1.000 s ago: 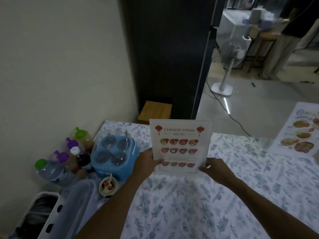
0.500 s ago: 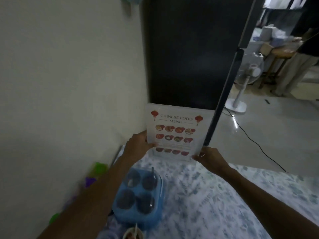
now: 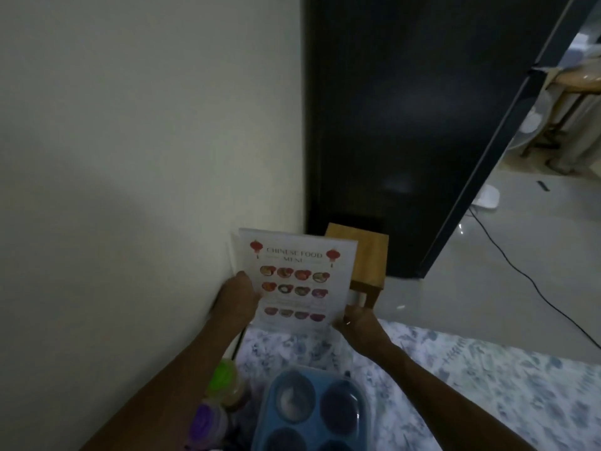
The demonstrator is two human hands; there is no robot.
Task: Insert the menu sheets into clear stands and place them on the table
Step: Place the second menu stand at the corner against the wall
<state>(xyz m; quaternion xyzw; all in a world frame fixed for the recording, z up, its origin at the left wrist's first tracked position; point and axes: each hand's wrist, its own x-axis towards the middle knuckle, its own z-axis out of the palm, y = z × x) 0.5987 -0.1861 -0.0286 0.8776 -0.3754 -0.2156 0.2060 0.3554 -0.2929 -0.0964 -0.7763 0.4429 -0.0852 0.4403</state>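
In the head view, the menu stand (image 3: 294,278), with the "Chinese Food Menu" sheet inside, is held upright at the far left corner of the table (image 3: 471,382), beside the wall. Its left edge is gripped by the left hand (image 3: 237,297); its lower right corner is pinched by the right hand (image 3: 357,323). Whether its base touches the floral cloth cannot be told through the blur. A blue tray (image 3: 309,411) lies nearer.

menu stand (image 3: 294,281) upright between both hands (image 3: 239,299), above table (image 3: 455,369)
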